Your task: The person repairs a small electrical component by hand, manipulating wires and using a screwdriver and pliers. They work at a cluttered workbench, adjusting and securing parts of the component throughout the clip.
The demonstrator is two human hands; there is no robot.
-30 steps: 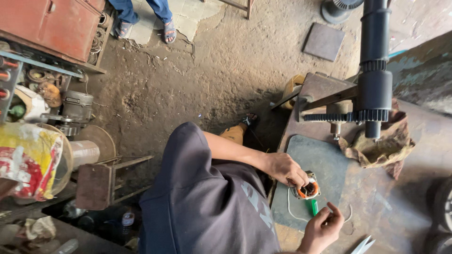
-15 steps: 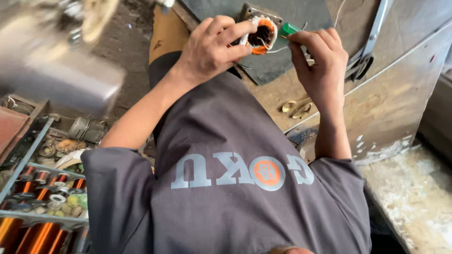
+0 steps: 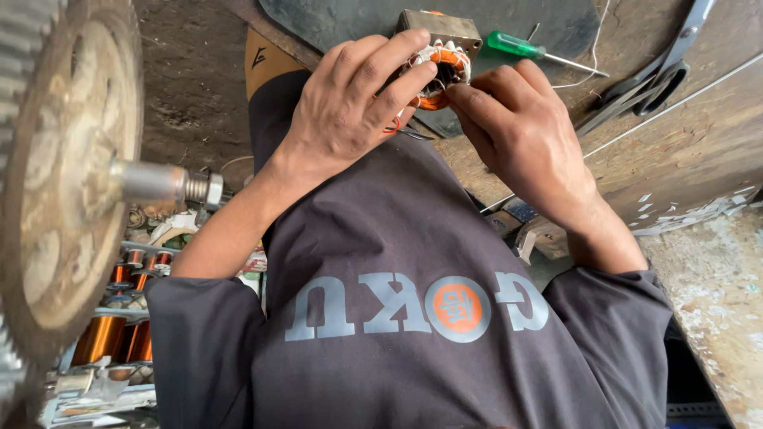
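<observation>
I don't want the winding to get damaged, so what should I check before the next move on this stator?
1. Left hand holding the stator: ok, its fingers wrap over it.
2. Right hand on the orange winding: ok, its fingertips touch it. Whether they pinch a wire: cannot tell.
3. Green screwdriver within reach: ok, it lies on the bench just beyond the stator.
4. Scissors within reach: ok, they lie on the bench to the right.
5. Winding intact: cannot tell, the hands cover most of it.
</observation>
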